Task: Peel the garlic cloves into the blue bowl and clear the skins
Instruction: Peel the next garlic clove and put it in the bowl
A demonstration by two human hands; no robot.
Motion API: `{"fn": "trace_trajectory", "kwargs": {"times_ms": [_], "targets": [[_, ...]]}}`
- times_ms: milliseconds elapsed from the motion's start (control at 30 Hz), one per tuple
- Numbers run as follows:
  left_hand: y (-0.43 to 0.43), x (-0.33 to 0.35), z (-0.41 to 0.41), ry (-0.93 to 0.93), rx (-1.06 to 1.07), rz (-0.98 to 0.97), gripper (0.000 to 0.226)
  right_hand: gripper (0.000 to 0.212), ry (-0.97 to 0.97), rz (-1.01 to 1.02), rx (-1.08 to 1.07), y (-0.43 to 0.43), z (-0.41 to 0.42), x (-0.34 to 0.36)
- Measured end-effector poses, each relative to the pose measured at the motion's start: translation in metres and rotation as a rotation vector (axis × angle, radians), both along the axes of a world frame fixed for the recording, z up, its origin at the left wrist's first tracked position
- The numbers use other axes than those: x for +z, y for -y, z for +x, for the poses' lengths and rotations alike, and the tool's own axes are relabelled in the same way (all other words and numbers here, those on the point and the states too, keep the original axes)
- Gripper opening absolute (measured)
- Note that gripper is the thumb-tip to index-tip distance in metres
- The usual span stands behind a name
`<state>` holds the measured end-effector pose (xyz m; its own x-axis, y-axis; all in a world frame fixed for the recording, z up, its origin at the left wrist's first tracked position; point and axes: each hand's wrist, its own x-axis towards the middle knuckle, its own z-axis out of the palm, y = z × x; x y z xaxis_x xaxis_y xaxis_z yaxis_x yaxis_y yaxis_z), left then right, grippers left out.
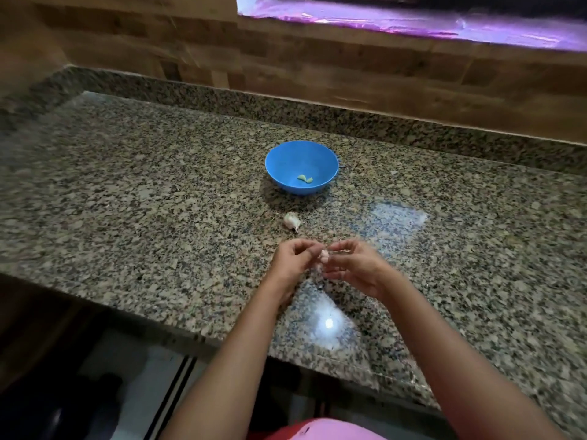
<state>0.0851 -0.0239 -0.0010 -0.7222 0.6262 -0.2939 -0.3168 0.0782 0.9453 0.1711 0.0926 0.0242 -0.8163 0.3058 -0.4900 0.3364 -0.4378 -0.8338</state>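
Granite counter (pixel 158 185), wood-plank wall (pixel 317 65).

No legible text, label or number anywhere.

Single cam on my head, wide-angle, facing fwd & down across the granite counter (pixel 143 192). My left hand (pixel 293 262) & right hand (pixel 357 269) are close, just below mid-frame; blue bowl (pixel 275 173) sits beyond them, wall (pixel 317 68) along the top, forearms enter from bottom edge

The person wears a pink garment (pixel 333 430) edged in red.
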Motion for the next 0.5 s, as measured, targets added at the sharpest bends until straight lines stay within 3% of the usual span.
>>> {"fn": "trace_trajectory", "kwargs": {"times_ms": [133, 300, 500], "targets": [[0.0022, 0.0017, 0.0018, 0.034, 0.023, -0.003, 0.012, 0.02, 0.056, 0.237, 0.058, 0.0046, -0.001, -0.0003], [0.0034, 0.0052, 0.0005, 0.083, -0.007, 0.034, 0.006, 0.013, 0.019, 0.257, -0.003, 0.0015, -0.0005, 0.0025], [0.002, 0.0035, -0.0012, -0.012, -0.063, 0.036, 0.011, 0.008, 0.085, 0.182, -0.065, -0.0024, -0.0004, 0.0067]]}}
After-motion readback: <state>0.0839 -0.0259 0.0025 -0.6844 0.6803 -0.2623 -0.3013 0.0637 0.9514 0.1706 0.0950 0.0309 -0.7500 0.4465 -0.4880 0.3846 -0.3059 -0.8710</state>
